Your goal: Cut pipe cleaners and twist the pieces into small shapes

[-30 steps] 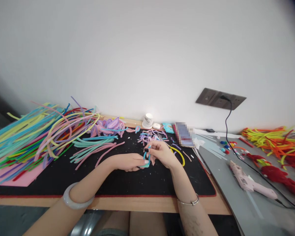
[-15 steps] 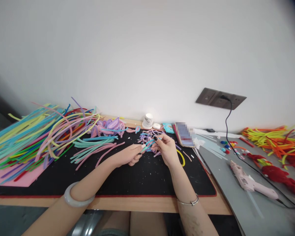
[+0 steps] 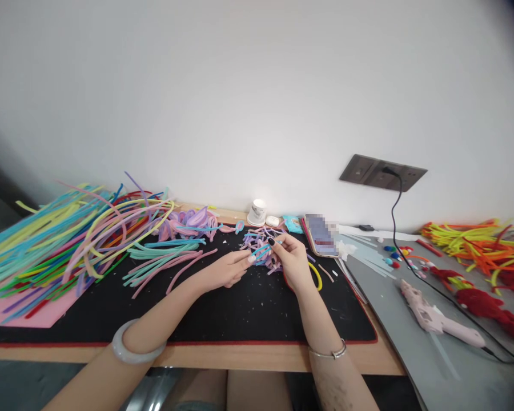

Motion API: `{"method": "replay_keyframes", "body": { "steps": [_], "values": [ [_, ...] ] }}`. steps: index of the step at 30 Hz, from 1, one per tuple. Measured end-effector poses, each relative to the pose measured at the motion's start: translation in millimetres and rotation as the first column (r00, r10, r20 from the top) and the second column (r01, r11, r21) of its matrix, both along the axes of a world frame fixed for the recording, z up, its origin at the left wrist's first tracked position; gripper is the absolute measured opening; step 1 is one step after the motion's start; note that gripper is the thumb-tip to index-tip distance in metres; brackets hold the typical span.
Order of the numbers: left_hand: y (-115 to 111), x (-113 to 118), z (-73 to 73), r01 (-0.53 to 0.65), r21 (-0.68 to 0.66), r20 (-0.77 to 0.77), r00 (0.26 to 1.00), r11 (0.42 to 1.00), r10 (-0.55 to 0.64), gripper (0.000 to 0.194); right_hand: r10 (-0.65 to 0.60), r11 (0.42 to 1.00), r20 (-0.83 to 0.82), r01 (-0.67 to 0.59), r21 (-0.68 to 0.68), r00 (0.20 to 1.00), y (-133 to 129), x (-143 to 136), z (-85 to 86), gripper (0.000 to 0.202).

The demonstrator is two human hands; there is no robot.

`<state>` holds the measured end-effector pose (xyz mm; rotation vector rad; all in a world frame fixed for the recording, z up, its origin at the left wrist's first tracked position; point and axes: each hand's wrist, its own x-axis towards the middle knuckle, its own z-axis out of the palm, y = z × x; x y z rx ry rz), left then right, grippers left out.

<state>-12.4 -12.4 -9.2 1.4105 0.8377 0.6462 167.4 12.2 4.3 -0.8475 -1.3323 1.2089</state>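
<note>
A short light-blue pipe cleaner [image 3: 261, 250] spans the gap between my two hands above the black mat. My left hand [image 3: 228, 269] pinches its left end between thumb and forefinger, other fingers curled under. My right hand [image 3: 292, 261], with dark nails, grips the other end in its fingertips. Right behind and below lies a pile of short lilac and pink pipe cleaner pieces [image 3: 251, 238], partly covered by my right hand. A yellow pipe cleaner loop [image 3: 318, 277] rests beside my right wrist. Left of my left hand are mint and pink pipe cleaners [image 3: 163, 262].
A large heap of coloured pipe cleaners [image 3: 89, 228] fills the left side. At the back stand a white cup [image 3: 257, 211] and a phone [image 3: 321, 235]. On the right grey board lie a pink glue gun [image 3: 437, 322], its cord, pompoms [image 3: 396, 257] and orange-yellow pipe cleaners [image 3: 475, 245].
My left hand's fingers have straightened a little, and its thumb now shows at the pipe cleaner's end. My right hand stays nearly in place.
</note>
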Motion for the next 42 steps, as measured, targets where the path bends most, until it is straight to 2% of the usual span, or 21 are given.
{"method": "replay_keyframes", "body": {
  "steps": [3, 5, 13, 17, 23, 28, 34, 42],
  "values": [
    [-2, 1, 4.1, -0.005, 0.224, -0.148, 0.988, 0.975, 0.039, 0.038, 0.009, 1.0, 0.009, -0.009, -0.013, 1.0, -1, 0, -0.3, 0.017],
    [-3, 2, 7.4, 0.01, 0.323, -0.216, 0.974, 0.946, 0.063, 0.039, 0.001, 1.0, 0.026, -0.001, -0.018, 1.0, -1, -1, 0.3, 0.018],
    [-3, 3, 10.5, 0.049, 0.516, -0.367, 0.915, 0.855, 0.169, 0.039, 0.011, 1.0, 0.115, -0.013, 0.017, 0.993, -4, -5, 1.3, 0.019],
    [-5, 3, 11.3, -0.004, 0.521, -0.352, 0.91, 0.854, 0.218, 0.039, 0.019, 0.999, 0.126, -0.023, 0.03, 0.992, -5, -8, 1.5, 0.019],
    [-8, 5, 16.3, -0.061, 0.469, -0.244, 0.95, 0.881, 0.196, 0.031, 0.008, 0.999, 0.107, -0.011, 0.03, 0.994, -5, -9, 0.8, 0.015],
    [-8, 6, 17.9, -0.067, 0.474, -0.253, 0.944, 0.878, 0.209, 0.03, -0.062, 0.998, 0.114, 0.059, 0.028, 0.992, -4, -9, -0.7, 0.016],
    [-8, 6, 16.4, -0.081, 0.511, -0.266, 0.932, 0.855, 0.247, 0.03, -0.134, 0.987, 0.19, 0.115, 0.108, 0.972, -5, -8, -0.4, 0.018],
    [-4, 6, 16.5, -0.094, 0.522, -0.26, 0.929, 0.847, 0.263, 0.033, -0.117, 0.993, 0.055, 0.115, 0.031, 0.992, -3, -7, -1.2, 0.022]
  ]
}}
